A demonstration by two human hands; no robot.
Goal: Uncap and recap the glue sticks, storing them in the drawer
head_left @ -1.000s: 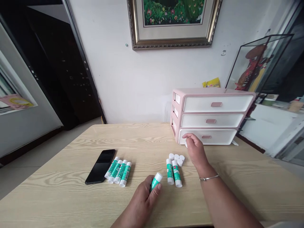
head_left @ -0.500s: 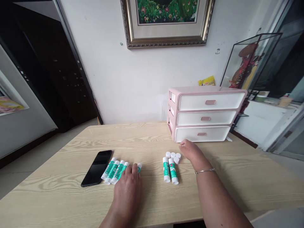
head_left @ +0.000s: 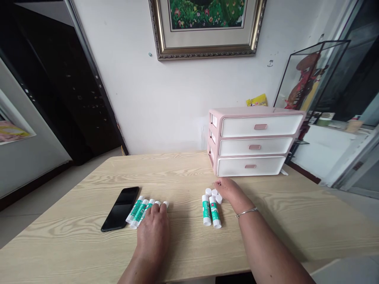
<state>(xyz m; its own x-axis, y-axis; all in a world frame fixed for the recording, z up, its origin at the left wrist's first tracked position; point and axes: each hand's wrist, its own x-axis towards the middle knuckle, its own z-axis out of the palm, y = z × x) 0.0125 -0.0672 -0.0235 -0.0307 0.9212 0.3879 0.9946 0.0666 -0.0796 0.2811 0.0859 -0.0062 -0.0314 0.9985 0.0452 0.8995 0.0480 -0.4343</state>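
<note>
Resting left hand [head_left: 152,234] on glue sticks [head_left: 136,212]

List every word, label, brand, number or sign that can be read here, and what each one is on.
No text is legible.
The green labels on the glue sticks: print too small to read.
The yellow packet behind the pink-and-white drawer unit: print too small to read.
</note>
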